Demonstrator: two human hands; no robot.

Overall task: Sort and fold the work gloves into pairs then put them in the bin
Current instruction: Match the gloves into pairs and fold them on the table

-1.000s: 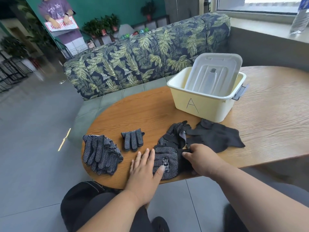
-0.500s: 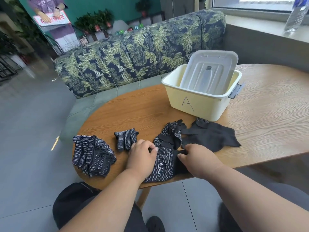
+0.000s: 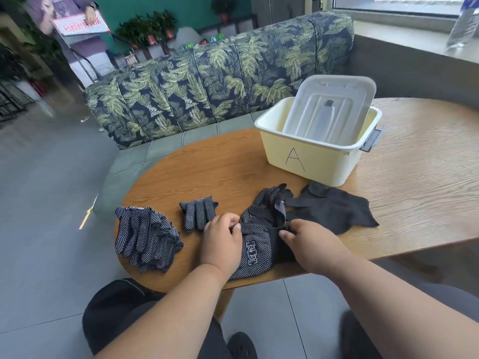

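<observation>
While both hands' fingers [image 3: 234, 224] pinch one dotted glove [image 3: 255, 251]: three other glove heaps, one bin [image 3: 311, 161].

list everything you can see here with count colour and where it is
round wooden table: one, orange-brown, centre
pale yellow plastic bin marked A: one, far side of table
translucent white lid: one, leaning inside bin
pile of dotted black work gloves: one pile, table's left edge
small folded dotted glove: one, black, beside left hand
dotted black glove with white logo: one, between the hands
plain black gloves: count unclear, before bin
leaf-print sofa: one, navy-green, behind table
left hand: grips logo glove's edge
right hand: pinches logo glove
</observation>
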